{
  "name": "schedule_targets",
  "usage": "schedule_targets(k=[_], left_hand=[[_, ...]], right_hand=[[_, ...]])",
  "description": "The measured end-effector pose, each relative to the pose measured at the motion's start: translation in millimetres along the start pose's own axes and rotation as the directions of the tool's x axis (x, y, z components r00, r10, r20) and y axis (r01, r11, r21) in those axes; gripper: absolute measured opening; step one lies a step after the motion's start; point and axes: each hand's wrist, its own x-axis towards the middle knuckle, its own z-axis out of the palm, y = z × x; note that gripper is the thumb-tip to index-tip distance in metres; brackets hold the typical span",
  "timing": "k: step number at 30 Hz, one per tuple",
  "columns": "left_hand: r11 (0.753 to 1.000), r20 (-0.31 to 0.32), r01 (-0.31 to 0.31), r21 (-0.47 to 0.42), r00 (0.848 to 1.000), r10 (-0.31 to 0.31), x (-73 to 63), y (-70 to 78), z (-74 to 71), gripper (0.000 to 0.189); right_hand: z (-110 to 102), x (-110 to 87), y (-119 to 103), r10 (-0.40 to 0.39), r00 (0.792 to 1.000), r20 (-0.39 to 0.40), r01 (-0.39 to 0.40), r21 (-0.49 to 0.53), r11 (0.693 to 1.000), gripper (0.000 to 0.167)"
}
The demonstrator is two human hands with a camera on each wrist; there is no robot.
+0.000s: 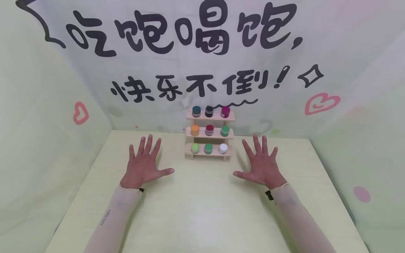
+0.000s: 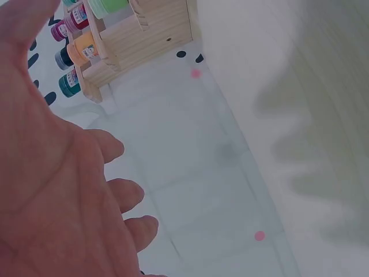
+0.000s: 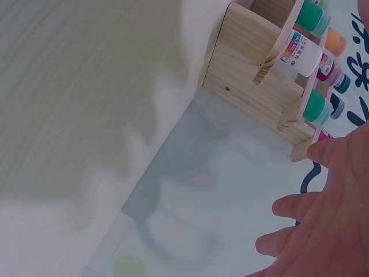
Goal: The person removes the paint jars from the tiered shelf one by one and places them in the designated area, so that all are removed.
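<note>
A three-tier wooden rack [image 1: 209, 156] stands at the back of the table, with small paint jars on each step. The top step bears a teal jar [image 1: 196, 111], a black jar [image 1: 209, 111] and a magenta jar [image 1: 225, 112]. On the middle one are an orange jar [image 1: 194, 130], a dark red jar [image 1: 209, 130] and a green jar [image 1: 225, 131]. Lowest stand a light green jar [image 1: 194, 148], another green jar [image 1: 208, 148] and a white jar [image 1: 223, 148]. My left hand [image 1: 143, 168] spreads its fingers left of the rack, my right hand [image 1: 263, 166] likewise on the right; both hold nothing.
The pale wood-grain table [image 1: 202, 211] reaches back to a white cloth wall [image 1: 152, 116] with black lettering. Cloth sides with pink hearts and coloured spots flank the table on left and right. Both forearms lie in light sleeves [image 1: 110, 214].
</note>
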Motion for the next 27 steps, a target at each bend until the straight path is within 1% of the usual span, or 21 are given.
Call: schedule_targets(k=[7,11,15,18,20,25,27], left_hand=[[1.0,-0.005,-0.028,-0.001,1.0,0.028,2.1,0.1,0.4,0.124],[0.999,-0.019,-0.045,-0.001,0.999,0.045,4.1,0.1,1.9,0.12],[0.997,-0.044,-0.07,-0.021,0.997,0.069,6.5,1.8,2.5,0.113],[0.995,-0.062,-0.092,-0.044,0.994,0.089,8.6,3.5,2.9,0.11],[0.993,-0.079,-0.103,-0.056,0.992,0.099,10.4,3.8,4.2,0.107],[0.988,-0.121,-0.107,-0.112,0.988,0.093,15.7,4.7,9.2,0.097],[0.984,-0.131,-0.102,-0.143,0.988,0.084,17.2,5.4,11.6,0.093]], right_hand=[[-1.8,4.0,1.0,-0.015,0.999,-0.038,0.016,0.013,1.0,0.121],[-2.4,5.7,2.1,-0.033,0.996,-0.083,0.037,0.042,0.998,0.113],[-2.7,7.3,3.8,-0.056,0.989,-0.134,0.065,0.059,0.996,0.105],[-4.1,7.8,3.7,-0.07,0.984,-0.165,0.082,0.07,0.994,0.099],[-5.2,7.9,2.8,-0.069,0.983,-0.171,0.085,0.087,0.993,0.096],[-3.6,10.1,0.3,-0.053,0.982,-0.179,0.078,0.134,0.988,0.089],[-2.3,11.6,-0.8,-0.052,0.979,-0.195,0.082,0.15,0.985,0.086]])
